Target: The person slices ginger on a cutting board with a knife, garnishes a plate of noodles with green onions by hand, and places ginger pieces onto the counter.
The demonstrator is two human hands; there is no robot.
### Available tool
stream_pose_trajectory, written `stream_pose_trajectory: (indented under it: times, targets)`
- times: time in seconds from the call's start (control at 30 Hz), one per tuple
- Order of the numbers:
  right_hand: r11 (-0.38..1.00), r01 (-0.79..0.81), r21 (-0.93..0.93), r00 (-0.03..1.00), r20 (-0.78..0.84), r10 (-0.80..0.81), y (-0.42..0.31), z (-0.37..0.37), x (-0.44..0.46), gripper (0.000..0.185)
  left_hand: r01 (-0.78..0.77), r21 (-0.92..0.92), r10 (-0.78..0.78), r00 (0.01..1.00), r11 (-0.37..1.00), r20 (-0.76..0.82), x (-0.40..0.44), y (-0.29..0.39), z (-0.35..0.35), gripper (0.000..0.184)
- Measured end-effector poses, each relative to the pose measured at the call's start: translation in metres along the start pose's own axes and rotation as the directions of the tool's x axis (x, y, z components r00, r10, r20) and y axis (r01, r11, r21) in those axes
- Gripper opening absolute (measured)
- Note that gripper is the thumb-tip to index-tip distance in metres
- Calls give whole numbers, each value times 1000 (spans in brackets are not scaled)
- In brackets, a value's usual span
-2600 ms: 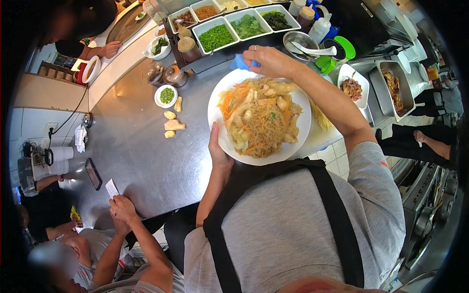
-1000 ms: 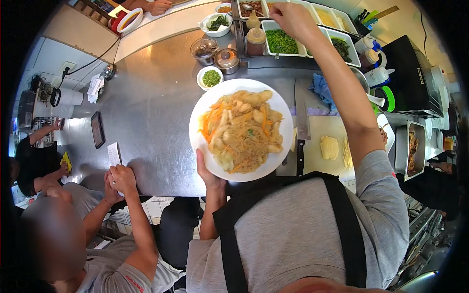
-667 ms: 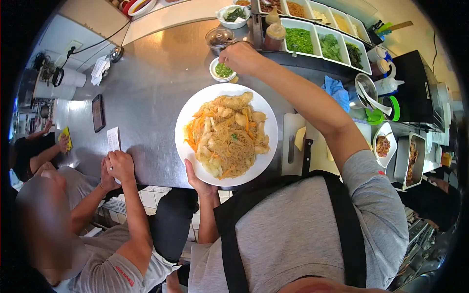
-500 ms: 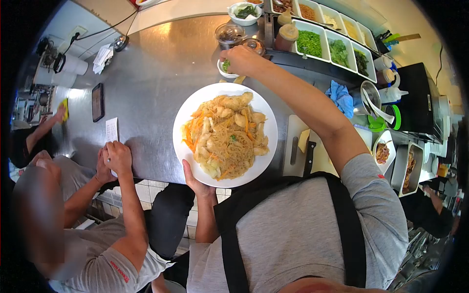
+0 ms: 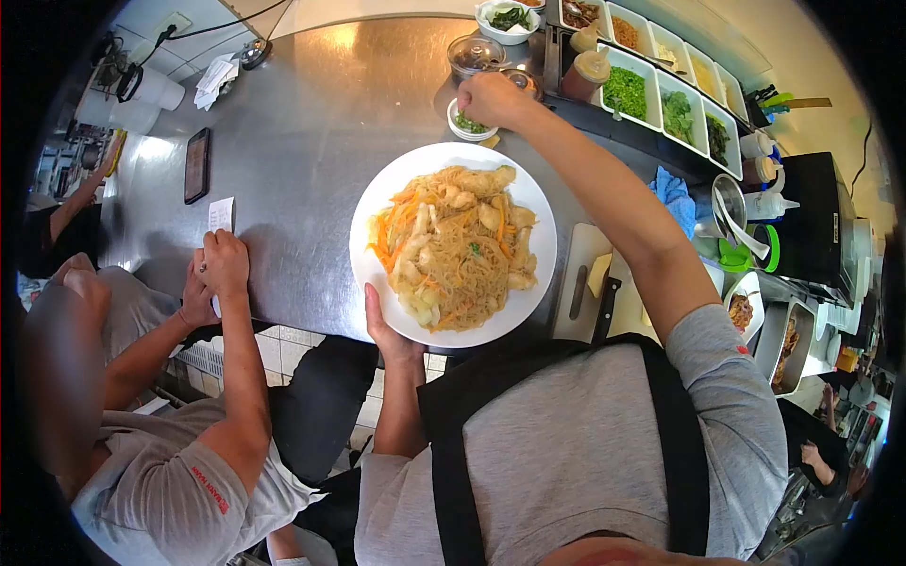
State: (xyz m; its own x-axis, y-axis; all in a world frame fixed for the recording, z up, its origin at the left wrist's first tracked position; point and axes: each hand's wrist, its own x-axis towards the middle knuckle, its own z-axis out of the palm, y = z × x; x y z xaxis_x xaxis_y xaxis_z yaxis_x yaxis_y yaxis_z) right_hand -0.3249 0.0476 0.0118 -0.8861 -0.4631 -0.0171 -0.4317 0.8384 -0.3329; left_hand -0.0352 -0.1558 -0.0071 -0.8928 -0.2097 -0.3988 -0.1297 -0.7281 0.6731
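My left hand (image 5: 394,330) grips the lower left rim of a large white plate (image 5: 366,274), thumb along the edge and the other fingers hidden below. On the plate lies a heap of glass noodles (image 5: 462,274) with chicken pieces, carrot strips and cabbage; a small green bit sits on top. Beyond the plate, my right hand (image 5: 493,100) hovers at a small white bowl (image 5: 472,134) of chopped greens (image 5: 469,124). Its fingers are drawn together above the bowl's far side; what is between them, if anything, is hidden.
A cutting board (image 5: 583,245) with a knife (image 5: 607,311) lies right of the plate. Topping trays (image 5: 630,92) and a sauce bottle (image 5: 587,75) line the back right. A co-worker's hands (image 5: 223,264) rest on paper at the left, near a phone (image 5: 196,166).
My right hand has drawn slightly away from the small bowl, so more greens show. The plate stays in my left hand. The whole view has shifted a little.
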Motion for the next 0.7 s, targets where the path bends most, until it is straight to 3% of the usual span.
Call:
stream_pose_trajectory:
  times: [0.03, 0.13, 0.27, 0.37, 0.47, 0.57, 0.7]
  targets:
    - [999, 29, 18, 1000, -7, -29, 0, -5, -3, 14, 7, -12, -7, 1000, 1000, -16, 2, -2, -3, 63]
    - [845, -285, 453, 955, 213, 208, -3, -22, -10, 14, -13, -37, 13, 1000, 999, -2, 3, -3, -1, 63]
    - [717, -135, 684, 987, 157, 36, -17, -42, -36, 15, -49, -32, 49, 999, 998, 10, 9, -8, -4, 63]
    - [746, -62, 663, 967, 225, -119, -63, -79, -80, 14, -60, -49, 62, 997, 997, 47, 9, -9, -1, 62]
    - [866, 129, 483, 936, 229, -267, -108, -99, -117, 13, -54, -78, 63, 991, 996, 120, 14, -7, 5, 63]
    - [843, 506, 182, 863, -102, -495, -119, -73, -136, 13, -41, -93, 58, 980, 995, 190, 13, -2, 12, 64]
    - [926, 377, 33, 922, -111, -372, -138, -89, -157, 13, -27, -125, 55, 972, 992, 228, 11, 2, 16, 64]
